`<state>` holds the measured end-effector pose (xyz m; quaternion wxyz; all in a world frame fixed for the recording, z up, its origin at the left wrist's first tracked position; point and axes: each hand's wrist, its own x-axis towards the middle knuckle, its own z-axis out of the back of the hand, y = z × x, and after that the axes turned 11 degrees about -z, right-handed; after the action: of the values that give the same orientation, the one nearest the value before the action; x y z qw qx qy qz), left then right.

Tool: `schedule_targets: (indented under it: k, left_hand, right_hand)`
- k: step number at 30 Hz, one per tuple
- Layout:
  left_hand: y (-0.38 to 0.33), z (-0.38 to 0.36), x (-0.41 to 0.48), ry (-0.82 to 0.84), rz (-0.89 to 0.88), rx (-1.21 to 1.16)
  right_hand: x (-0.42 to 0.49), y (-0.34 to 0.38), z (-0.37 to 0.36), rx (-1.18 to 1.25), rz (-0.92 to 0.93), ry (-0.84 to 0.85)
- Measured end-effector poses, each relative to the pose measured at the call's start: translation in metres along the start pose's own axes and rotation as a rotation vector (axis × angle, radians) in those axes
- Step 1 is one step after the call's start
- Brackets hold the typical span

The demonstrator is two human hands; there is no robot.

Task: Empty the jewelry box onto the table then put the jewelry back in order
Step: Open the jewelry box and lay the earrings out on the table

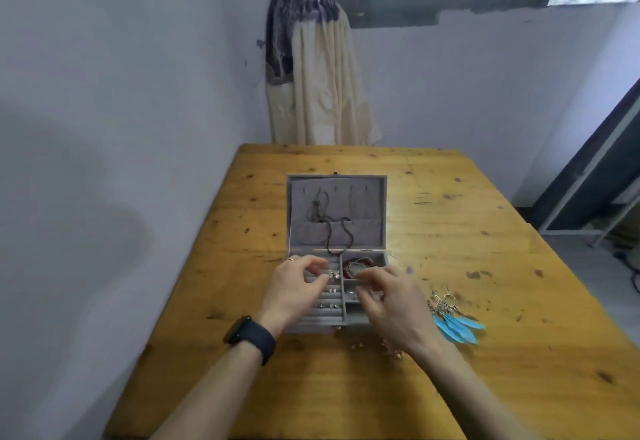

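Observation:
A grey velvet jewelry box (381, 212) lies open on the wooden table (450, 231), with cord necklaces (337, 231) hanging from its lid. Small silver earrings (327, 305) sit in the ring rolls on the left side. A dark red bracelet (358, 263) lies in the upper right compartment. My left hand (294, 287) is over the ring rolls, its fingertips pinching a small silver piece (333, 275). My right hand (394, 304) hovers over the right compartments with curled fingers; what it holds is hidden.
A pair of blue feather earrings (453, 318) lies on the table right of the box. Small gold and silver pieces (388, 348) lie in front of the box, by my right wrist. Walls stand left and behind; a curtain (311, 76) hangs beyond the far edge.

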<state>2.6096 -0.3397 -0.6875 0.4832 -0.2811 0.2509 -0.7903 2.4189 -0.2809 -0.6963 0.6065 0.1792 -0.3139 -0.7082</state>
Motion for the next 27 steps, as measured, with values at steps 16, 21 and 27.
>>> schedule_targets:
  k: [16, 21, 27]
  left_hand:
    - [0.019, -0.024, 0.024, 0.024, 0.029, 0.133]
    - [0.016, -0.019, 0.02, 0.001, 0.03, 0.054]
    - [-0.003, -0.004, 0.0, -0.059, 0.033, -0.144]
  right_hand:
    - [0.051, 0.005, -0.043, -0.195, -0.015, 0.1]
    - [0.049, 0.012, -0.042, -0.175, -0.03, 0.126]
    - [0.019, 0.015, 0.001, 0.168, -0.112, 0.062]
